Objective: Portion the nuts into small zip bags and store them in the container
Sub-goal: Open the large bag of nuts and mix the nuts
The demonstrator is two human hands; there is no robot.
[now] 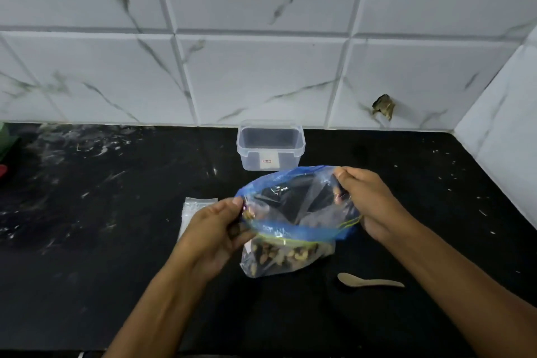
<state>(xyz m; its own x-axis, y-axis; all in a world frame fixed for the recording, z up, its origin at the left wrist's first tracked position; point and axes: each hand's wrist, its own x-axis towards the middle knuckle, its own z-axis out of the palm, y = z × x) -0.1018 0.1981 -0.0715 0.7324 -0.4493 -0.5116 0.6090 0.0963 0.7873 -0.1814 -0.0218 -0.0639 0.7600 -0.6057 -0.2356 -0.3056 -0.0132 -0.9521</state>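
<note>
A white marble-patterned tiled wall point(261, 38) fills the upper half of the view, with a chipped brown hole point(384, 106) in one tile at the right. Below it runs a black speckled countertop point(101, 212). Above the middle of the counter the person holds a large clear zip bag point(293, 221) with a blue zip band, its mouth pulled wide open; nuts point(279, 254) lie heaped in its bottom, which sags onto the counter between the two forearms. The left hand point(216, 229) pinches the left end of the bag's rim, thumb on top and fingers curled beneath. The right hand point(369, 197) pinches the right end of the rim, fingers bent over the edge. Behind the bag, near the wall, stands a clear plastic container point(270, 144), lidless, with a small label on its front. Just left of the left hand lies a flat stack of small zip bags point(193, 212), partly hidden by that hand. A pale wooden spoon point(367, 280) lies on the counter to the right of the bag's bottom, close to the right forearm
</note>
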